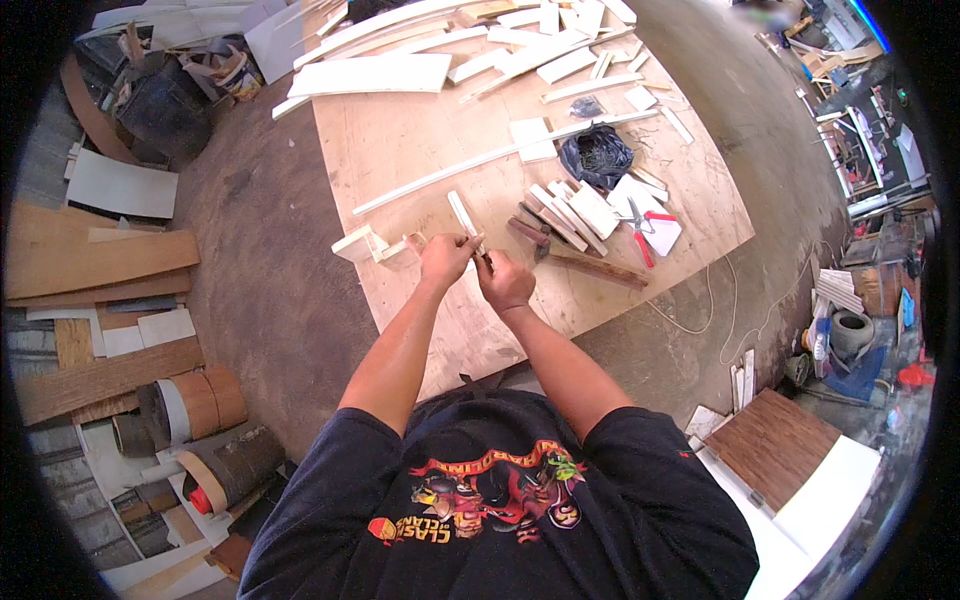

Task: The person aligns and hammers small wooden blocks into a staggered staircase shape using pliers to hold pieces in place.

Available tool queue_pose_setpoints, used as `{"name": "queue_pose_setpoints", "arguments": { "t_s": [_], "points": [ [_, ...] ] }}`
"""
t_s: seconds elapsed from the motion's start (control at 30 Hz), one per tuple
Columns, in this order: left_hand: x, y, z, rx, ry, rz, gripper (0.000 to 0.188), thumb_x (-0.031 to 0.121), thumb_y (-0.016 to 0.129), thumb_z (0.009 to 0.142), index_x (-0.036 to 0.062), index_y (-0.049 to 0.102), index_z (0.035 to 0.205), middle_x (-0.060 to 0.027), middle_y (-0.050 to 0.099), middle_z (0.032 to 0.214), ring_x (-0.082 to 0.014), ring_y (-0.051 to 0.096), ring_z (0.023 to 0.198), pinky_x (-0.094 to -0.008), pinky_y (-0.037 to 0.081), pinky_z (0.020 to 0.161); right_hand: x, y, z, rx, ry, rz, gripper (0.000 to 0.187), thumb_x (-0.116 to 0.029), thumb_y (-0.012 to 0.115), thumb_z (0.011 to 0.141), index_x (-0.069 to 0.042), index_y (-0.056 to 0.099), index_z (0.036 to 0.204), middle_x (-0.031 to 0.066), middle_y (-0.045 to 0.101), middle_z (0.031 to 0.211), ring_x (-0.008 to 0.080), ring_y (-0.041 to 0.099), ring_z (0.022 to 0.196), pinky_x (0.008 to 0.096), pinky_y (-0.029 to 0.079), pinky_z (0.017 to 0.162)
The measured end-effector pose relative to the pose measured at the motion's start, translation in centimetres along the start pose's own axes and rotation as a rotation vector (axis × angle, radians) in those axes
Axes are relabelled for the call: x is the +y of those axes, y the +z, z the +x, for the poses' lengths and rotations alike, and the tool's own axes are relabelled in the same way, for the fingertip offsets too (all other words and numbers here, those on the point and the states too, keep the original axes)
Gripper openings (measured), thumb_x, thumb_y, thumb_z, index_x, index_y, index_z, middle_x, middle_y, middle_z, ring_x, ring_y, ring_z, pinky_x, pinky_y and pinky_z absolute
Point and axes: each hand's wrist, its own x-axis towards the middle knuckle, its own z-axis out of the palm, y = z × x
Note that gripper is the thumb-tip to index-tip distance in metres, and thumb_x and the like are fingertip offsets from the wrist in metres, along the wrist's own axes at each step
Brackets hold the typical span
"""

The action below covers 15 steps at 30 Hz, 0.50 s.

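Head view: just above the middle of the frame, the left hand is closed around the lower end of a short white wooden strip that slants up and to the left above the plywood worktable. The right hand sits just beside it, fingers curled on a small dark tool held against the strip's lower end; what kind of tool it is cannot be made out.

The two hands nearly touch, so a slip of the tool off the narrow strip would likely run into the left fingers. The strip is gripped at one end only, and pressure could twist it loose.

To the right of the hands lie stacked wood offcuts, red-handled pliers and a black plastic bag; an elbow swing could scatter them.
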Motion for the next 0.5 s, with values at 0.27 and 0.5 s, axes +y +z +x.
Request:
{"name": "queue_pose_setpoints", "arguments": {
  "t_s": [0.27,0.5],
  "points": [
    [3.6,0.7,-1.6,0.308,0.087,-0.033,0.038,0.045,0.067,0.088,0.0087,0.077,0.091,-0.0102,0.073,0.097,-0.0284,0.062,0.108,-0.0670,0.004,0.113,0.5,-2.7,1.5,0.066,-0.094,-0.043,0.019,-0.028,0.074,0.081,-0.009,0.068,0.084,0.0086,0.067,0.077,0.0306,0.063,0.071,0.0425,0.049,0.061],
    [10.3,4.8,0.8,0.142,0.100,-0.510,0.032,0.026,0.071,0.090,-0.0044,0.072,0.098,-0.0121,0.072,0.079,-0.0162,0.066,0.074,-0.0336,0.051,0.076,5.8,-7.2,5.0,0.164,-0.101,0.019,0.016,-0.020,0.077,0.079,-0.009,0.068,0.086,0.0091,0.067,0.079,0.0301,0.065,0.072,0.0415,0.049,0.061]
  ]
}}
